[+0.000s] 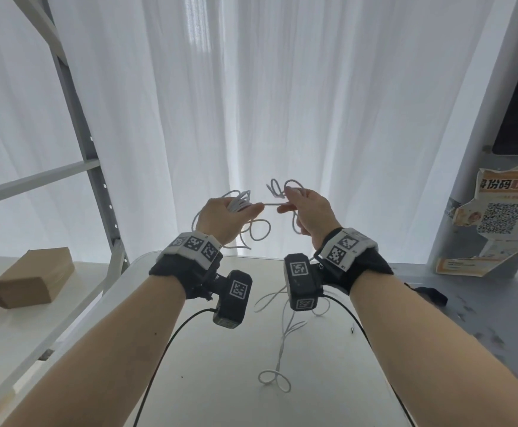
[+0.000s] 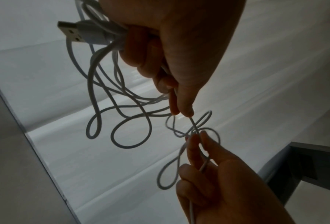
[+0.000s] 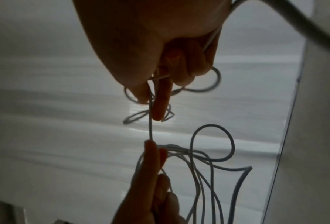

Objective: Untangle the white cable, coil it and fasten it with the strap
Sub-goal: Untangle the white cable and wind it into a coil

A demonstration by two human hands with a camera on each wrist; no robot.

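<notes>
Both hands are raised above the white table [image 1: 208, 365] with the white cable [image 1: 270, 204] stretched short between them. My left hand [image 1: 220, 215] grips a bunch of loops and pinches the strand at its fingertips; the USB plug [image 2: 72, 32] sticks out of that fist. My right hand [image 1: 305, 211] pinches the same strand beside a small tangle of loops [image 1: 279, 188]. More cable hangs from the right hand down to the table and ends in a small double loop [image 1: 274, 379]. No strap is visible.
A flat cardboard box [image 1: 32, 277] lies on a white shelf at the left, beside a grey metal rack upright [image 1: 82, 134]. White curtains hang behind. A grey surface [image 1: 482, 303] and a pillar with torn posters [image 1: 491, 223] stand at the right.
</notes>
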